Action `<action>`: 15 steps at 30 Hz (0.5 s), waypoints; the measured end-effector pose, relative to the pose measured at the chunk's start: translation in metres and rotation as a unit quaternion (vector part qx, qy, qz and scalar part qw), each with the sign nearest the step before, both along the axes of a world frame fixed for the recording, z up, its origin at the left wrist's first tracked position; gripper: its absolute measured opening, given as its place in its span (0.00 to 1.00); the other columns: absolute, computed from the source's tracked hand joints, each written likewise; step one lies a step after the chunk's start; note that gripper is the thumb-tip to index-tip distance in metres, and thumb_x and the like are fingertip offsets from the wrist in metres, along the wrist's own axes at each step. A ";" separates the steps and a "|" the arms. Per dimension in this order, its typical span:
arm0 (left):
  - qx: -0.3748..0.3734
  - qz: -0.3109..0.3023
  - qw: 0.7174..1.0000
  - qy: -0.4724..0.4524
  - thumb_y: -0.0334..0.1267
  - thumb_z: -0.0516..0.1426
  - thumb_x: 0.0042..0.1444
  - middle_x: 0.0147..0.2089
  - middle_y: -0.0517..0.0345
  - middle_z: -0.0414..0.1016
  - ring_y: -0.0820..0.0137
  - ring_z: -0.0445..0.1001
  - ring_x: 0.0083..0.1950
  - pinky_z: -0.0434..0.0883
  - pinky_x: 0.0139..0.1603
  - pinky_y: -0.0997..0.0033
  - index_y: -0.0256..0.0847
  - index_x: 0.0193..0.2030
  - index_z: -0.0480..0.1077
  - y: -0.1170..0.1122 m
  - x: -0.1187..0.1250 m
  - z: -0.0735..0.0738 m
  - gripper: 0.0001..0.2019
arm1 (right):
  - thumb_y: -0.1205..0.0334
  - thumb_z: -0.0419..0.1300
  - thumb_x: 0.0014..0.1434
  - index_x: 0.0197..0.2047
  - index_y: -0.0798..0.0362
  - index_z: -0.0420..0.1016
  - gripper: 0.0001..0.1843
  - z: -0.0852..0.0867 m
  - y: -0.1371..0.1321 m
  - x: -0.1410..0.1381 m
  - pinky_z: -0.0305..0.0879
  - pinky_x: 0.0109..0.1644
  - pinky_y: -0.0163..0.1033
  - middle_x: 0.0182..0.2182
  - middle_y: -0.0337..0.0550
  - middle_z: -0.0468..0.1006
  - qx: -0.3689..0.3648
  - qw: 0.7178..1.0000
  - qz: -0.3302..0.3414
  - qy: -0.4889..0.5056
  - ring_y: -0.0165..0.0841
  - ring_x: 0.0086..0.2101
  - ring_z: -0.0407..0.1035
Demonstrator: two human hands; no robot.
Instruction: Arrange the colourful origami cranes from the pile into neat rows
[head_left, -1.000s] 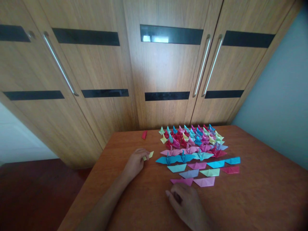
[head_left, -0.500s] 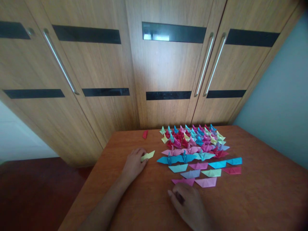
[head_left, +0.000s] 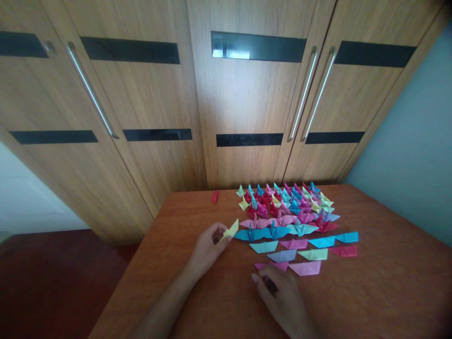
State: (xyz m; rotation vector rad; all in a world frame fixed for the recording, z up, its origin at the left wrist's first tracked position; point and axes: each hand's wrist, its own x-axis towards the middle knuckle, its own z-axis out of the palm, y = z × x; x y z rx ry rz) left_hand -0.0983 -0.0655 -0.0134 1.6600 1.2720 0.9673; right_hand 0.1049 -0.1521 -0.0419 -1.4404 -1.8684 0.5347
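Between the thumb and fingers of my left hand (head_left: 209, 249) is a pale yellow folded paper piece (head_left: 231, 229), pointed at its upper right end and raised a little off the table. My right hand (head_left: 282, 296) is loosely curled at the near side of the table, with nothing visible in its fingers. Just beyond its knuckles lies a magenta folded paper strip (head_left: 278, 266), partly covered by the hand. To its right is a pink folded paper strip (head_left: 305, 268). Several more flat folded pieces, among them a grey-violet one (head_left: 282, 255), lie in rows farther back.
Several finished paper cranes (head_left: 282, 200) stand in tight rows at the back of the brown table (head_left: 374, 282). Blue cranes with spread wings (head_left: 261, 234) are in front of them. A small red folded paper (head_left: 215, 197) lies at the back left. Wooden wardrobe doors (head_left: 243, 94) rise behind.
My left hand has moved right and lifted the yellow paper, which is now tilted up more steeply. My right hand stays curled in nearly the same place. The view has shifted slightly.
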 end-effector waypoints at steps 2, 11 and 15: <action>-0.058 -0.040 0.995 -0.074 0.39 0.57 0.53 0.29 0.62 0.70 0.72 0.69 0.30 0.65 0.32 0.75 0.39 0.35 0.65 -0.015 0.012 -0.001 0.07 | 0.57 0.51 0.61 0.32 0.50 0.71 0.11 0.005 0.001 0.001 0.62 0.33 0.33 0.27 0.37 0.75 -0.009 0.999 0.000 0.043 0.31 0.28 0.69; -0.145 -0.096 0.960 -0.219 0.41 0.63 0.48 0.27 0.63 0.69 0.77 0.67 0.26 0.63 0.27 0.79 0.38 0.31 0.64 -0.056 0.054 -0.017 0.13 | 0.52 0.54 0.59 0.38 0.52 0.68 0.12 0.005 0.000 0.001 0.63 0.31 0.33 0.28 0.39 0.74 -0.094 0.970 -0.017 0.225 0.31 0.29 0.67; -0.149 -0.080 0.964 -0.207 0.40 0.63 0.47 0.25 0.64 0.68 0.76 0.68 0.25 0.63 0.26 0.79 0.37 0.31 0.65 -0.059 0.062 -0.014 0.13 | 0.50 0.54 0.58 0.28 0.52 0.66 0.14 0.003 -0.003 0.005 0.59 0.27 0.32 0.22 0.36 0.69 -0.110 0.964 -0.033 0.240 0.29 0.24 0.63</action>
